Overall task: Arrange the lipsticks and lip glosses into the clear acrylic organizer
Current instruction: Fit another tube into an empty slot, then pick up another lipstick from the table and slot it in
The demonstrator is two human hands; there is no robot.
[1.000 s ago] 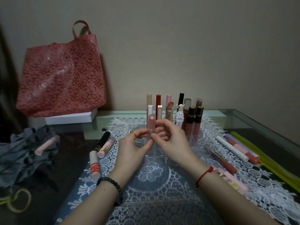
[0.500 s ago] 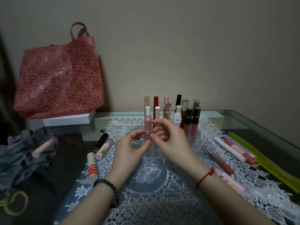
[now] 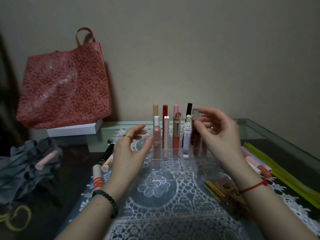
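The clear acrylic organizer (image 3: 173,168) stands on a lace mat, with several upright lipsticks and glosses in its back rows. A pink lip gloss with a white cap (image 3: 156,135) stands in a front-left slot. My left hand (image 3: 130,149) is just left of it, fingers apart, holding nothing, thumb tip close to the tube. My right hand (image 3: 219,134) hovers in front of the dark glosses at the organizer's right, fingers loosely curled and empty. Loose tubes lie left of the mat: a black one (image 3: 107,153), a pink one (image 3: 107,163) and a red-banded one (image 3: 97,177).
A red patterned bag (image 3: 65,84) on a white box stands back left. Grey cloth (image 3: 26,168) with a pink tube (image 3: 46,159) lies at left. More tubes (image 3: 259,168), yellow strips (image 3: 284,172) and gold sticks (image 3: 214,189) lie at right. The glass table edge (image 3: 277,135) runs back right.
Both hands held the pink gloss upright over the organizer; now it stands in the front-left slot and both hands have let go and moved apart, the right one toward the right.
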